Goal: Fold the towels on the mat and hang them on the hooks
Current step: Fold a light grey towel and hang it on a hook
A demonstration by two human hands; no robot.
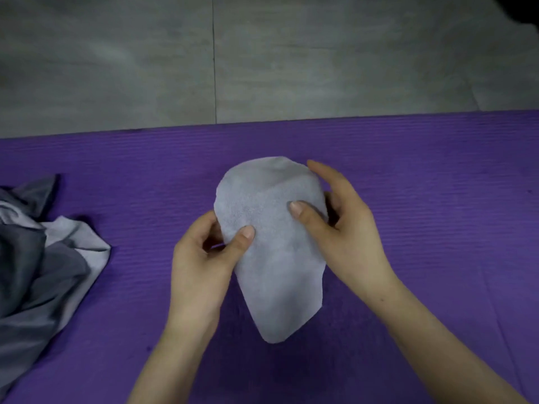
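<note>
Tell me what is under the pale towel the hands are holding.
Around the pale towel only purple mat shows. The left hand and right hand pinch its edges, thumbs on top; whatever lies beneath is covered.

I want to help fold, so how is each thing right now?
light towel: folded small, held by both hands.
left hand: pinches the towel's left edge, thumb on top.
right hand: grips the towel's right edge, thumb on top.
grey towel pile: crumpled, not folded, lying on the mat's left side.
purple mat: spread flat on the floor.
</note>
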